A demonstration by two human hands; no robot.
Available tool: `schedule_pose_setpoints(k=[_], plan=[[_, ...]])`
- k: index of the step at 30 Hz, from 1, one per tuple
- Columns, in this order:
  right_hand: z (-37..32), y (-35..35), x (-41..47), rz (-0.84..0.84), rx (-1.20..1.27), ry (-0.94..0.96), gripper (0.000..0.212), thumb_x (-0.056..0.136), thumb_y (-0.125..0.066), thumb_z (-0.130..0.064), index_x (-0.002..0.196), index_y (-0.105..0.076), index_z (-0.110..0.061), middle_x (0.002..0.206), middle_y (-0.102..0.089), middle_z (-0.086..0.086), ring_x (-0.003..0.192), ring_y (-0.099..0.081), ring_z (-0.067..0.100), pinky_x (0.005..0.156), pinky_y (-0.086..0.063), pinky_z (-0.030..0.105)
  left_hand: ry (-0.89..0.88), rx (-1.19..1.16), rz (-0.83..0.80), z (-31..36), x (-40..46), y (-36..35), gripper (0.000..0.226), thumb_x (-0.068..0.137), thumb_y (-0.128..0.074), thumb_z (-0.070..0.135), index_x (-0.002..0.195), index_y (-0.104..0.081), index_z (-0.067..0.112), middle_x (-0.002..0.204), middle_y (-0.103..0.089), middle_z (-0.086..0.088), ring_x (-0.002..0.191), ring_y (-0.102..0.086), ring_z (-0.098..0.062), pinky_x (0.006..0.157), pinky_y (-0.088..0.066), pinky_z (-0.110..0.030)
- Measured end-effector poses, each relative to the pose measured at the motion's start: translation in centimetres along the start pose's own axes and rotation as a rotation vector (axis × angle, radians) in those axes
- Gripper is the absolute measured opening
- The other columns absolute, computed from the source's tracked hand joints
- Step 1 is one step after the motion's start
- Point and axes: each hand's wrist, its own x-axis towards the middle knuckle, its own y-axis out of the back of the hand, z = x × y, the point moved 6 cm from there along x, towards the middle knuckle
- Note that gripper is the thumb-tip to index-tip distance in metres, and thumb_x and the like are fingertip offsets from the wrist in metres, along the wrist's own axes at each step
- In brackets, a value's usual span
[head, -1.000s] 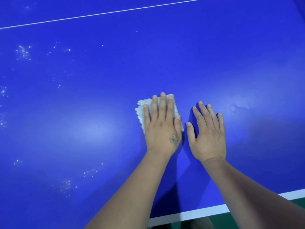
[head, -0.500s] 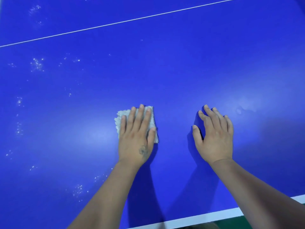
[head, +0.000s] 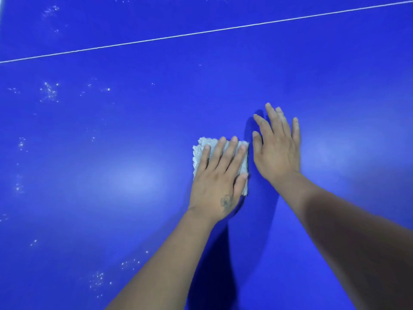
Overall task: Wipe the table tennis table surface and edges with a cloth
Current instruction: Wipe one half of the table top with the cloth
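The left hand (head: 218, 182) lies flat, fingers spread, pressing a folded cloth (head: 201, 148) onto the table (head: 312, 70) a little right of the frame's centre. The right hand (head: 277, 148) rests just beside it, palm down and open, holding nothing, seemingly bracing the person's weight.

From where things lie, I'd say the job is partway through at best. The blue top around the hands and across the right of the frame looks clean and glossy, with soft patches of reflected light. The left side is another matter: white specks (head: 49, 91) sit scattered in the upper left, more run down the left edge, and another cluster shows in the lower left. All of that looks unwiped. No edge of the table is in view here, so I cannot tell how the edges stand.

The cloth is pale, nubby and thick, frayed along its left border, folded to a rough square. The top is smooth and hard, crossed by a thin white line (head: 201, 32) near the top of the frame.
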Motion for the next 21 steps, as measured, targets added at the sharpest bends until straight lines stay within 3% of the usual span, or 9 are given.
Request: schedule_pose_setpoints(k=[5, 9, 16, 18, 21], plan=[[1.2, -0.9, 2.0, -0.072, -0.036, -0.002, 0.057, 0.111, -0.036, -0.047, 0.163, -0.037, -0.026, 0.177, -0.015, 0.001, 0.163, -0.011, 0.027, 0.130, -0.007, 0.062, -0.053, 0.024, -0.055, -3.3, -2.9, 0.9, 0.061, 0.116, -0.026, 0.045, 0.172, -0.015, 0.025, 0.180, -0.008, 0.006, 0.167, -0.003, -0.020, 0.133, -0.014, -0.054], [1.7, -1.5, 1.9, -0.095, -0.028, 0.005, 0.058, 0.111, -0.030, -0.050, 0.166, -0.030, -0.029, 0.177, -0.015, -0.001, 0.164, -0.007, 0.024, 0.130, -0.008, 0.061, 0.140, 0.005, 0.009, -6.5, -1.9, 1.4, 0.062, 0.115, -0.032, 0.045, 0.172, -0.017, 0.026, 0.180, -0.012, 0.005, 0.167, -0.003, -0.020, 0.133, -0.013, -0.054], [1.7, -1.3, 1.9, -0.042, -0.050, -0.005, 0.058, 0.110, -0.031, -0.051, 0.163, -0.037, -0.028, 0.175, -0.024, 0.000, 0.163, -0.014, 0.026, 0.129, -0.013, 0.060, 0.626, 0.003, 0.131, -6.8, 5.3, 0.4, 0.066, 0.113, -0.024, 0.046, 0.172, -0.016, 0.020, 0.180, -0.014, -0.005, 0.167, -0.007, -0.030, 0.132, -0.008, -0.058], [1.6, -1.3, 1.9, -0.046, -0.053, -0.007, 0.059, 0.109, -0.029, -0.052, 0.163, -0.037, -0.028, 0.175, -0.024, 0.000, 0.163, -0.015, 0.026, 0.129, -0.013, 0.059, 0.668, -0.022, 0.170, -5.7, 7.1, 0.2, 0.066, 0.113, -0.026, 0.045, 0.172, -0.017, 0.017, 0.180, -0.014, -0.008, 0.166, -0.008, -0.033, 0.132, -0.007, -0.059], [1.4, -1.3, 2.0, -0.048, -0.052, -0.009, 0.060, 0.109, -0.029, -0.053, 0.163, -0.037, -0.029, 0.175, -0.024, -0.001, 0.163, -0.015, 0.025, 0.129, -0.013, 0.059, 0.594, -0.048, 0.155, -3.6, 8.9, -0.1, 0.068, 0.112, -0.023, 0.045, 0.173, -0.012, 0.018, 0.180, -0.008, -0.008, 0.167, -0.002, -0.031, 0.132, -0.004, -0.059]])
